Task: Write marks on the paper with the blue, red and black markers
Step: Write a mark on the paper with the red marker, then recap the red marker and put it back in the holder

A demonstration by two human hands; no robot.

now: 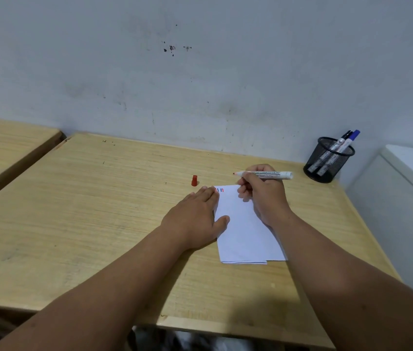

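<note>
Left hand (195, 214) pressed flat on the left edge of the folded white sheet of paper (244, 231), fingers straight and close together, thumb spread out onto the sheet. Right hand (263, 192) curled over the paper's upper right part, fingers pinched round an uncapped white-barrelled marker with a red tip (263, 174). Marker lying almost level, tip pointing left and lifted clear of the sheet, just past its far edge. Small red, black and blue marks (220, 190) showing at the paper's top left corner, right beside the left fingertips, partly covered by them. Red plastic marker cap (194, 180) standing alone on the pale wooden desk (99, 211), near the left hand's fingertips, apart from the paper. Black wire-mesh pen holder (328, 160) at the desk's far right corner against the grey-white wall (200, 72). Inside it, leaning right, a blue-capped marker (352, 138) and a black-capped marker (343, 139) side by side, caps on. Second wooden desk (3, 150) off to the left, set apart by a narrow gap. White cabinet (402, 198) along the right side.
</note>
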